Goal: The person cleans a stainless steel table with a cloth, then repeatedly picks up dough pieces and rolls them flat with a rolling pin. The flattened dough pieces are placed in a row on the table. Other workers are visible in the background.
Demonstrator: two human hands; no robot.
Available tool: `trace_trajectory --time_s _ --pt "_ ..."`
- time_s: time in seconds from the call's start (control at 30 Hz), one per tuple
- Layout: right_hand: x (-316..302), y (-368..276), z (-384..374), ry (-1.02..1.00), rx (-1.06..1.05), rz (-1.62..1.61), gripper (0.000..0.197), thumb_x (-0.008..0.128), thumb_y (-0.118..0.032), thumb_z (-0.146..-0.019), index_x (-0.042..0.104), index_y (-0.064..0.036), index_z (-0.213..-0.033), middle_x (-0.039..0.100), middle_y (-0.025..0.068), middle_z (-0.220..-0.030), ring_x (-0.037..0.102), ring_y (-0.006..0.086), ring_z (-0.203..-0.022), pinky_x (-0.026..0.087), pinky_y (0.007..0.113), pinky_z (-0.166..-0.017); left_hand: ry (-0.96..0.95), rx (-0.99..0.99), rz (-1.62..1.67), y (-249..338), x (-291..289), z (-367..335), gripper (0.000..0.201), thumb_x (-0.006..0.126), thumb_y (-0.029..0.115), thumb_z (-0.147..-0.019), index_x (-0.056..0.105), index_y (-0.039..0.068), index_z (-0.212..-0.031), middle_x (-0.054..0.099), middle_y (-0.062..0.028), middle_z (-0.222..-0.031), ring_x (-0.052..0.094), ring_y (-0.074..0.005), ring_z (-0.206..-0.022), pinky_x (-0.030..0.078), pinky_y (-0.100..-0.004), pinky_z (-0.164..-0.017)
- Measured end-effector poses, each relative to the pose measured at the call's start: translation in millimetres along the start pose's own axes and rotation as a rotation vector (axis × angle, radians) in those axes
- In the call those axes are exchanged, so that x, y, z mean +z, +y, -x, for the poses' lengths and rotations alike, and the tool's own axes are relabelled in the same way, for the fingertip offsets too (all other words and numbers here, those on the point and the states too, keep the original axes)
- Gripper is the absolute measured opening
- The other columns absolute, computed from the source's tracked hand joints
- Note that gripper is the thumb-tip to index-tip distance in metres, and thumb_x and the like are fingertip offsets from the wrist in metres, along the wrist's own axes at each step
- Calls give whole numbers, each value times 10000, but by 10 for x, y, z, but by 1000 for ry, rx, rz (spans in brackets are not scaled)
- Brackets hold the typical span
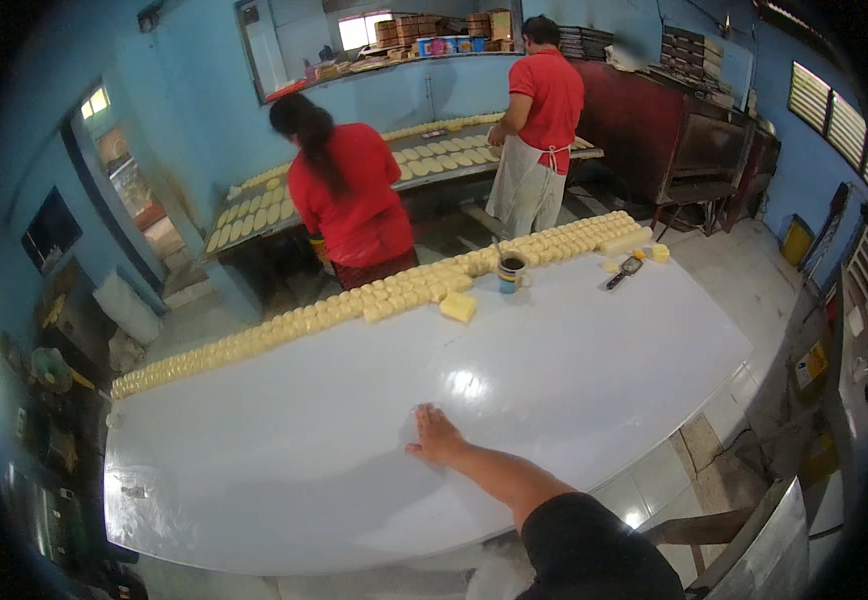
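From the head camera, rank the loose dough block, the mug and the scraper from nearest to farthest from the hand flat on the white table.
From the hand:
1. Dough block, straight ahead, just off the dough row.
2. Mug, beyond it, slightly right.
3. Scraper, far right, near the table's end.

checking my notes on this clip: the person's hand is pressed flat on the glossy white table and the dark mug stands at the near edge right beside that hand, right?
Not quite. In the head view the hand, which seems to be the right one, does lie flat on the glossy white table. But the dark mug stands at the far side, against the long row of pale yellow dough pieces, well apart from the hand.
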State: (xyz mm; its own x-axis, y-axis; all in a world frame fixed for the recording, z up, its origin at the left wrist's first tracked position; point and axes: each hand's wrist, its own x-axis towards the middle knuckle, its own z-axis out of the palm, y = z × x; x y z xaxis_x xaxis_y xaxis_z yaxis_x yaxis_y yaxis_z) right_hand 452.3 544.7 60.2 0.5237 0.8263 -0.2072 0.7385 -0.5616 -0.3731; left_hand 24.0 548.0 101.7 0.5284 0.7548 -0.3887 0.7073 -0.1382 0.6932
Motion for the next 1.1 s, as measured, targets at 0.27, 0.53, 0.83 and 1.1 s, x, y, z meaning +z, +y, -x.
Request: trace_trajectory --time_s 0.27,0.53,0.83,1.1 --pt "-615 1630 582 10 -202 77 934 495 -582 -1040 253 159 -1554 234 255 -1661 216 409 -1554 209 465 -1284 79 -165 66 761 1425 654 475 650 321 -1015 586 75 -1417 720 -180 -1046 670 -323 -877 549 -451 -805" --pt "-1889 4986 1816 105 3 18 899 515 -575 -1032 287 120 -1554 322 290 -1619 238 403 -1554 185 471 -1287 142 28 72 1867 3146 1099 439 634 307 -1022 613 56 -1383 709 -172 -983 641 -307 -828 547 -434 -778" --pt "-2735 7233 3484 285 518 27 916 471 -584 -1039 243 115 -1585 246 275 -1672 192 394 -1579 147 499 -1288 -79 641 -313 5290 4468 -806 256 719 151 -924 735 22 -1145 709 -142 -883 678 -264 -747 553 -374 -726" --pt "-3118 7733 2549 321 587 74 1039 405 -702 -1012 216 148 -1580 230 291 -1676 162 419 -1582 97 488 -1298 -17 889 -490 7072 5845 -1761 322 737 216 -927 692 56 -1203 685 -147 -1032 650 -331 -1011 542 -454 -891"
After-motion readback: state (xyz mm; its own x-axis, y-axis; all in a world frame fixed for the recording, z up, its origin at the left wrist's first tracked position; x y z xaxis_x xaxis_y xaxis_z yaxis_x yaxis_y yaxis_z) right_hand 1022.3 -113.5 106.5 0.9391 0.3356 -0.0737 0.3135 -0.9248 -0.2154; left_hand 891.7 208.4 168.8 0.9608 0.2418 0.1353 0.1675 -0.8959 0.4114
